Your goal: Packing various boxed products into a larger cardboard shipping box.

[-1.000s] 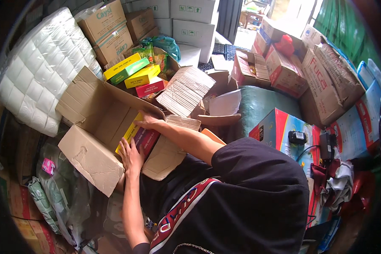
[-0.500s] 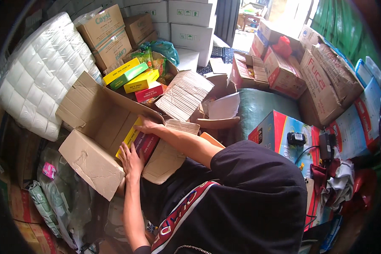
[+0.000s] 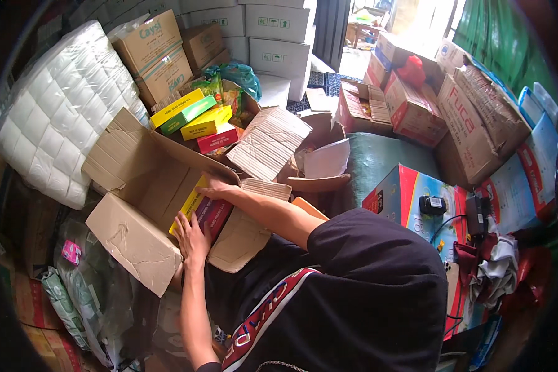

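Note:
An opened cardboard carton (image 3: 139, 248) stands in front of me with its flaps spread. Along its right side a slim yellow box (image 3: 191, 206) is packed beside purple and red boxes (image 3: 212, 214). My left hand (image 3: 193, 235) is at their near end, its fingers bent over the yellow box. At the far end my right hand (image 3: 217, 187) holds the same row, its fingertips partly hidden by the boxes and the carton. Deeper contents of the carton are out of sight.
Beyond the carton, another box holds yellow, green and red packs (image 3: 206, 121) under a loose cardboard flap (image 3: 270, 139). A plastic-wrapped white bundle (image 3: 62, 111) stands left. A blue-red carton (image 3: 409, 198) carrying a black adapter (image 3: 433, 205) is right. White cartons (image 3: 278, 59) are stacked behind.

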`<state>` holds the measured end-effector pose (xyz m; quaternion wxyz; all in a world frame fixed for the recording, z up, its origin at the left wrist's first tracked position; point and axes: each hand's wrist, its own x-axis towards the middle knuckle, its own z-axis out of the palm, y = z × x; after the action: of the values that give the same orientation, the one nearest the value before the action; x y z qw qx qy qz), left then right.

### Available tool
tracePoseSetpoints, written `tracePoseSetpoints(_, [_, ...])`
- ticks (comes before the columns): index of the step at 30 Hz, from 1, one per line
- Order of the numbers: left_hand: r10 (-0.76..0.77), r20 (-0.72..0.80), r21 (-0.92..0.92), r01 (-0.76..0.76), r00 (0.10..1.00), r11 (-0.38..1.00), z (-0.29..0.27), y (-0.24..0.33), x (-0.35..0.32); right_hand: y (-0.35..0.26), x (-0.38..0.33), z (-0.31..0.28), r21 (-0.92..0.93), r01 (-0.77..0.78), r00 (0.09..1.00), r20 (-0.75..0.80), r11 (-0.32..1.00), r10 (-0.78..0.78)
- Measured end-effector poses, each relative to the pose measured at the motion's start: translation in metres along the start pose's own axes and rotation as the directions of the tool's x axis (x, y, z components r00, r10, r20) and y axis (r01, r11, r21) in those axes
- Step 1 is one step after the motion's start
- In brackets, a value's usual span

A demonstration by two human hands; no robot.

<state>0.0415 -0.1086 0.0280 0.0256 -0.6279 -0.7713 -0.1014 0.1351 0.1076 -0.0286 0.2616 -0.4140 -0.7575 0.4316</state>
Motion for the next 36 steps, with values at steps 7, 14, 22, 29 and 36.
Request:
tracePoseSetpoints(7, [-0.026, 0.022, 0.017, 0.025, 0.999, 1.000, -0.003, -0.004, -0.003, -0.017, -0.009, -0.002, 0.059, -0.007, 0.998, 0.065, 0.998, 0.003])
tracePoseSetpoints(14, [-0.019, 0.025, 0.013, 0.018, 1.000, 1.000, -0.005, -0.001, -0.003, -0.011, -0.006, 0.000, 0.010, 0.026, 1.000, 0.014, 1.000, -0.026])
tracePoseSetpoints(22, [-0.036, 0.038, -0.018, 0.037, 0.999, 0.999, -0.007, 0.001, -0.003, -0.002, -0.001, 0.005, 0.040, 0.062, 0.998, 0.001, 0.997, -0.062])
tracePoseSetpoints(29, [-0.021, 0.026, 0.016, 0.020, 0.999, 1.000, -0.004, -0.003, -0.004, -0.002, 0.000, 0.006, 0.044, 0.069, 0.998, -0.001, 0.997, -0.069])
tracePoseSetpoints(36, [-0.012, 0.017, 0.023, 0.012, 1.000, 1.000, -0.003, -0.001, -0.002, -0.005, 0.000, 0.001, 0.048, 0.027, 0.999, 0.032, 0.998, -0.029])
